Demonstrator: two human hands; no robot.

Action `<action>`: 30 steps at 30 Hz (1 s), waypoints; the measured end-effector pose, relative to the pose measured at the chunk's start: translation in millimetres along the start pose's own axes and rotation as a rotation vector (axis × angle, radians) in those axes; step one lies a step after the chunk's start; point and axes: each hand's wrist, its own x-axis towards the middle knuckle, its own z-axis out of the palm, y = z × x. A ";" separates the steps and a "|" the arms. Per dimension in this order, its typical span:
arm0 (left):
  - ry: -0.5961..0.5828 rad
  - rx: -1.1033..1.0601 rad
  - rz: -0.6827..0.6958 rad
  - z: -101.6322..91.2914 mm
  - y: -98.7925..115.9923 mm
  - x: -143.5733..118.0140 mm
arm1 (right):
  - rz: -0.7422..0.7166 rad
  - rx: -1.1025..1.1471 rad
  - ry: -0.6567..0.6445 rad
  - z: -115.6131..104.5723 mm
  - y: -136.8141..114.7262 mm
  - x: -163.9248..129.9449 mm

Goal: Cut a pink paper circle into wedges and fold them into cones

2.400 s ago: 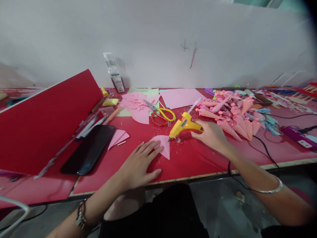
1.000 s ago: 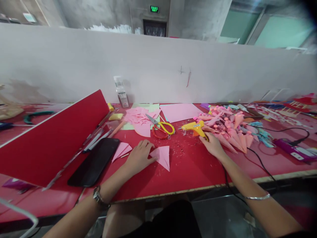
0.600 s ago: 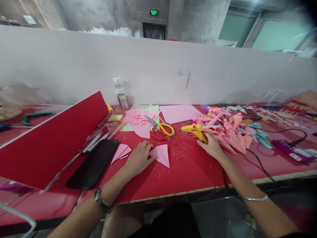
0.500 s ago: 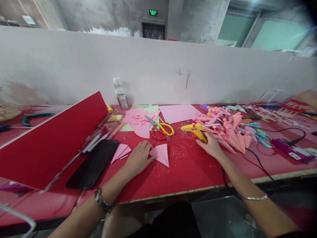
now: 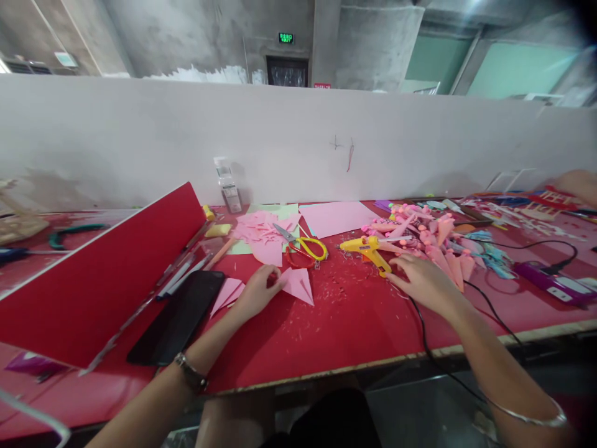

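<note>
My left hand [image 5: 261, 289] pinches the corner of a pink paper piece [image 5: 299, 286], a folded fan-like wedge, just above the red tabletop. More folded pink paper [image 5: 227, 292] lies to its left, beside a black phone [image 5: 180, 317]. My right hand [image 5: 422, 283] is beside the grip of a yellow hot glue gun [image 5: 366, 246], fingers apart and not wrapped around it. The gun rests on the table with its nozzle to the left. Scissors [image 5: 305, 247] with red and yellow handles lie behind, partly over pink paper scraps [image 5: 261, 230].
Pink paper cones [image 5: 438, 242] are heaped at the right, near a purple power strip [image 5: 553, 283] and black cord. A red board [image 5: 107, 280] stands slanted at the left. A clear bottle [image 5: 229, 190] stands by the white partition [image 5: 289, 137]. Another person's hand [image 5: 578, 185] shows far right.
My right hand has let go of the glue gun and shifted right of its grip. My left hand now pinches the pink paper and has tilted it slightly.
</note>
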 end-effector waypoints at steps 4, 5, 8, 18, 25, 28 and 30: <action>0.076 -0.289 -0.043 -9.4 10.7 18.5 | -0.103 0.294 -0.253 -26.7 -32.7 -17.7; 0.084 -0.358 -0.054 -10.1 13.8 23.0 | -0.113 0.375 -0.288 -28.4 -40.6 -18.2; 0.121 -0.594 -0.055 -6.3 20.9 33.4 | -0.079 0.588 -0.318 -20.6 -58.9 -5.9; 0.063 -0.758 -0.117 9.4 12.6 27.2 | 0.169 1.257 -0.358 53.5 -106.3 78.1; 0.064 -0.723 -0.196 17.3 17.6 18.8 | 0.221 1.686 -0.548 73.9 -119.8 72.3; 0.052 -0.725 -0.208 18.5 17.2 16.9 | 0.239 1.737 -0.534 80.2 -121.9 65.8; 0.040 -0.709 -0.209 18.0 16.0 16.0 | 0.235 1.756 -0.529 84.0 -123.1 64.0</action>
